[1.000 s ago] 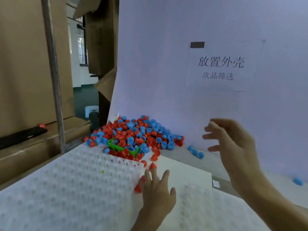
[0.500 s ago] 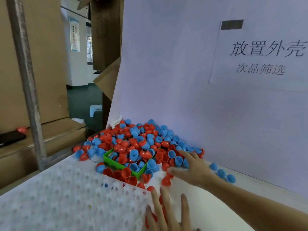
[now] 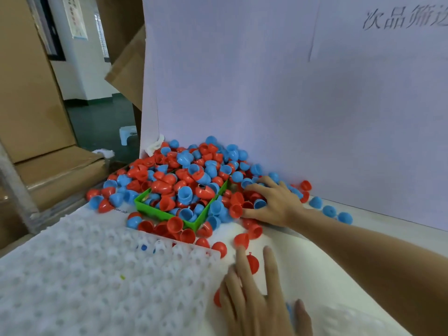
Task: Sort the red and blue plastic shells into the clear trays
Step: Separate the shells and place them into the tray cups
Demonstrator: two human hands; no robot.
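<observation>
Red and blue shells (image 3: 191,175), too many to count, lie heaped in the corner against the white backboard (image 3: 278,98), cups facing every way, none with a plain long axis. One green bin (image 3: 155,213) sits half buried in the heap. Right hand (image 3: 274,202) rests spread on the heap's right edge. Left hand (image 3: 254,301) lies flat, fingers spread, over loose red shells beside one dimpled clear tray (image 3: 97,282). Three blue shells (image 3: 329,210) trail right on the white counter (image 3: 303,263).
</observation>
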